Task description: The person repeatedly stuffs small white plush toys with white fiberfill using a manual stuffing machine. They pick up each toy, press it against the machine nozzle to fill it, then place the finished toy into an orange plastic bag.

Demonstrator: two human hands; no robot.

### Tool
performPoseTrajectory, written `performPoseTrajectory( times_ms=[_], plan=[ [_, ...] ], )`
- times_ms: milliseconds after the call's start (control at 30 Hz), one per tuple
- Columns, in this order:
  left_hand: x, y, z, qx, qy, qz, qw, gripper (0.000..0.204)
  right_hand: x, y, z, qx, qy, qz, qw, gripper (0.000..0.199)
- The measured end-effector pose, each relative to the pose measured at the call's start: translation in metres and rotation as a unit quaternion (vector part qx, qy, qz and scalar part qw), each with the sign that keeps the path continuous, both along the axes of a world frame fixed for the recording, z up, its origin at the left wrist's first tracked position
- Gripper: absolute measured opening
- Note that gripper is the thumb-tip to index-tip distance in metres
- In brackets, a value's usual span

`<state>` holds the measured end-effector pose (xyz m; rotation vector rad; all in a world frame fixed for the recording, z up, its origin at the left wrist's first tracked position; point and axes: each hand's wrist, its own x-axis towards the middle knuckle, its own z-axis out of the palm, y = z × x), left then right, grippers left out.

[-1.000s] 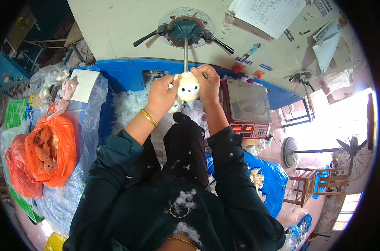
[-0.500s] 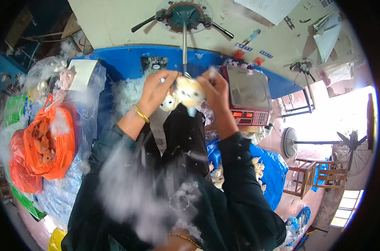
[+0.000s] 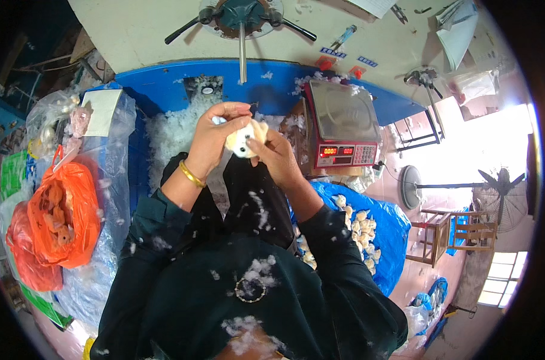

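A small cream plush toy (image 3: 241,144) with dark eyes is held between my two hands, above my knees. My left hand (image 3: 212,137) is closed around its left side, with the thumb across the top. My right hand (image 3: 278,159) grips it from the right, fingers pressed on its face. Just above the toy, and apart from it, a metal tube (image 3: 243,63) points down from the stuffing machine (image 3: 241,18). Loose white stuffing (image 3: 175,138) lies beyond my left hand. Part of the toy's body is hidden by my fingers.
A red digital scale (image 3: 344,123) stands to the right. Several finished-looking plush toys (image 3: 361,231) lie on a blue sheet (image 3: 398,240) by my right arm. An orange bag (image 3: 83,222) with orange-brown plush pieces sits at left. Beyond are a fan (image 3: 500,201) and a wooden chair (image 3: 473,243).
The toy has moved away from the tube, down and left, and turned in my hands. My right hand has come in lower onto its face. The flying fluff has thinned.
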<state>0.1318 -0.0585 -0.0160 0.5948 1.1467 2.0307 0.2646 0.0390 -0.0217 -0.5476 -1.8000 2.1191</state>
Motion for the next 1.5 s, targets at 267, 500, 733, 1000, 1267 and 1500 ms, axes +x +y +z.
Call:
performPoseTrajectory(
  times_ms=[267,500,733,1000,1267,1500],
  plan=[
    [-0.019,-0.028,0.001,-0.086,0.151,-0.062,0.983,0.014,-0.031,0.027,0.019,0.214,-0.004,0.093,0.972,0.026],
    [-0.018,-0.022,0.008,-0.118,0.219,0.014,0.968,0.009,-0.029,0.028,0.023,0.055,0.014,0.044,0.997,0.017],
    [-0.009,-0.011,0.003,-0.086,0.256,0.145,0.952,0.008,-0.030,0.019,0.022,0.071,0.004,-0.023,0.997,0.021],
    [-0.043,0.038,0.014,-0.130,0.290,0.222,0.922,0.007,-0.085,0.050,0.013,0.252,0.054,-0.164,0.952,0.032],
    [-0.111,0.097,0.006,-0.136,0.310,0.284,0.897,0.011,-0.178,0.097,0.020,0.033,0.143,-0.191,0.971,0.026],
    [-0.106,0.084,-0.006,-0.110,0.286,0.239,0.921,0.006,-0.149,0.095,0.009,0.193,0.042,-0.180,0.964,0.023]
  ],
)
